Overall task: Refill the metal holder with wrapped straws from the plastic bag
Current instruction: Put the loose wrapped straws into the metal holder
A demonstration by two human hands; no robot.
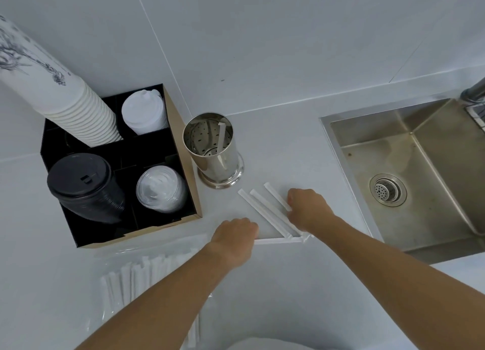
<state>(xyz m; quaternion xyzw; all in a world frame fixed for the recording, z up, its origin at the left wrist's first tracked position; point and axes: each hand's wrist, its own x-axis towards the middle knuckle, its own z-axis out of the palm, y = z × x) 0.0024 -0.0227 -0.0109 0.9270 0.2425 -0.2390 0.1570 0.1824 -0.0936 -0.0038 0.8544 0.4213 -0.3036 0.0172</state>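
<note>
The shiny metal holder (pixel 213 150) stands upright on the counter and holds one wrapped straw (pixel 222 139) leaning inside. Several white wrapped straws (pixel 265 213) lie fanned out on the counter in front of it. My right hand (pixel 307 209) rests on their right ends, fingers curled over them. One more straw (pixel 278 241) lies flat between my hands, and my left hand (pixel 233 235) touches its left end with fingers bent. The clear plastic bag (pixel 147 271) with many wrapped straws lies under my left forearm.
A black and brown organizer box (pixel 183 181) at the left holds stacked paper cups (pixel 78 113), white lids, black lids (pixel 84 187) and clear lids. A steel sink (pixel 409 171) with a drain is sunk into the counter at the right, a tap at its far corner.
</note>
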